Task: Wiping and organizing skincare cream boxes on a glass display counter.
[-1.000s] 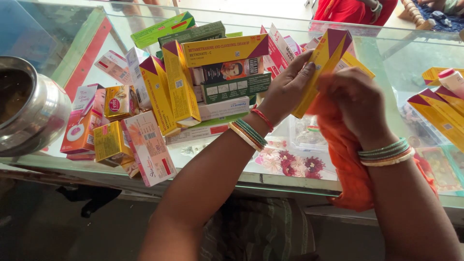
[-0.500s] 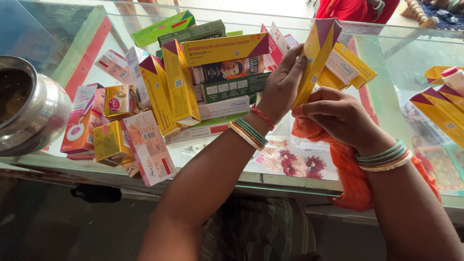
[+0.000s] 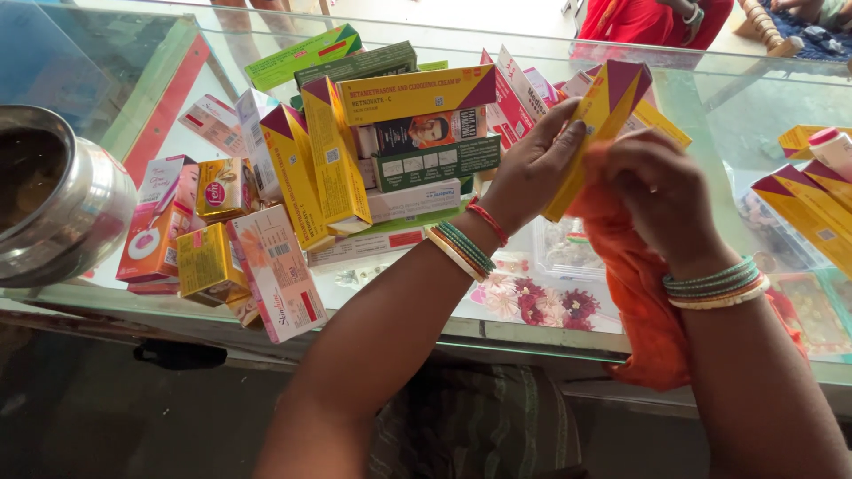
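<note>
Box getting a wipe-down over a very crowded glass counter

The left hand (image 3: pixel 532 173) pinches a long yellow box (image 3: pixel 596 124) while the right hand (image 3: pixel 661 191) presses an orange cloth (image 3: pixel 639 284) against it. The box's long axis tilts steeply, top end pointing up and away to the right. Risk looks like a slip from that light pinch, toppling the standing cartons (image 3: pixel 311 168) just beside it.

Boxes (image 3: pixel 390 168) lie heaped on the tabletop (image 3: pixel 710 124); a metal pot (image 3: pixel 53 208) stands left, more cartons (image 3: pixel 812 195) right.
</note>
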